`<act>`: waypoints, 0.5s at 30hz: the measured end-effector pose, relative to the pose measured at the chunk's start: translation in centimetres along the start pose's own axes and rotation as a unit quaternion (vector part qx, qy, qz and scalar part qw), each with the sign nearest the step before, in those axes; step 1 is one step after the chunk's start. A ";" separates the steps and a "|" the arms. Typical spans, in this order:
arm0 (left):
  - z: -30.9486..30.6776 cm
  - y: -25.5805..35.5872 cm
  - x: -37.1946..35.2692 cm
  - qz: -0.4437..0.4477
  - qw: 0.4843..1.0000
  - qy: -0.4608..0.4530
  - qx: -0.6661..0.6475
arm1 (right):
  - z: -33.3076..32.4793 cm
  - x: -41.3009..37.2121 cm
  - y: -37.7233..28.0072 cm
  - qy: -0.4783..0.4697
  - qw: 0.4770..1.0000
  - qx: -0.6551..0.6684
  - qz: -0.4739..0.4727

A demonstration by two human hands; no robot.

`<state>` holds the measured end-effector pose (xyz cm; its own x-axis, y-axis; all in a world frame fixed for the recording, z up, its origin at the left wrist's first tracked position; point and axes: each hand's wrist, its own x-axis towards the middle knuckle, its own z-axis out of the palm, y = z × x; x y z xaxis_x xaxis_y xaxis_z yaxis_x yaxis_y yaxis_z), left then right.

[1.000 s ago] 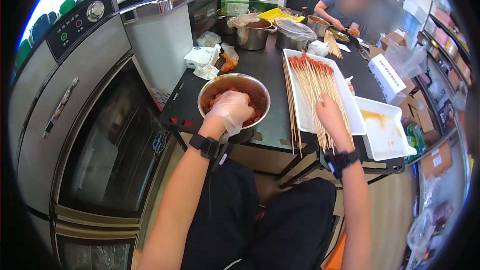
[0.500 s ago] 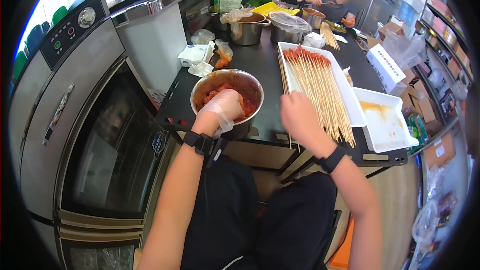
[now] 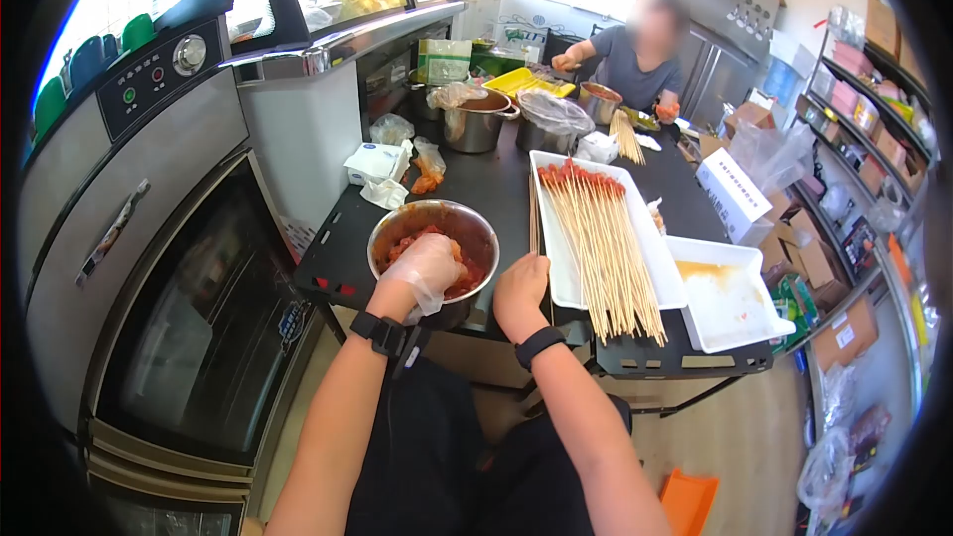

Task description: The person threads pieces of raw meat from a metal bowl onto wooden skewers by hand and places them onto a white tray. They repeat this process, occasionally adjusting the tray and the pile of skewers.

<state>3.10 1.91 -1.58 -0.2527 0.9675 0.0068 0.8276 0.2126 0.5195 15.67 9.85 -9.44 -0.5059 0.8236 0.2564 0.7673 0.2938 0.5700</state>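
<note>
My left hand [image 3: 425,266], in a clear plastic glove, is inside a steel pot [image 3: 480,221] of red, sauce-coated meat pieces [image 3: 401,244]. Its fingers are closed in the meat and partly hidden. My right hand [image 3: 522,290], bare, is curled at the near part of some bamboo skewers [image 3: 534,210] lying along the left side of a white tray [image 3: 659,268]. The fingers close on the skewers; how many they grip is hidden. Inside that tray, a row of skewers [image 3: 602,258] carries red meat [image 3: 584,179] at the far ends.
A second white tray [image 3: 730,323] with brownish liquid stands at the right. Behind are a tissue pack [image 3: 377,161], a large pot [image 3: 471,129], a bag-covered pot [image 3: 552,129] and a yellow tray [image 3: 531,82]. Across the table sits another person [image 3: 635,65]. An oven [image 3: 189,328] stands left.
The view has turned a little, shifting the table. My right hand has come nearer to me and to the pot, along the skewers. My left hand stays in the meat.
</note>
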 end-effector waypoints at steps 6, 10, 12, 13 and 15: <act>-0.2 0.2 -0.2 0.026 1.000 0.000 -0.017 | -0.5 1.4 -1.2 -0.067 0.996 0.006 0.058; -0.1 -0.2 -0.2 0.018 1.000 0.004 -0.021 | -0.1 2.1 -1.4 -0.085 0.983 0.089 0.139; -0.3 0.1 -0.5 0.034 0.999 0.007 -0.003 | 0.8 1.8 -1.2 -0.049 0.972 0.135 0.185; -0.5 0.3 -0.6 0.016 1.000 -0.009 0.003 | 1.4 1.6 -0.8 -0.052 0.974 0.128 0.177; -0.7 0.6 -0.9 0.030 0.999 0.006 -0.038 | 1.2 0.8 0.6 0.002 0.975 0.205 0.081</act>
<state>3.43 1.07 -0.68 -0.2109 0.9763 0.0494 0.8006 0.1435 0.5818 16.17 11.24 -9.85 -0.3664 0.8732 0.3214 0.9298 0.3304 0.1623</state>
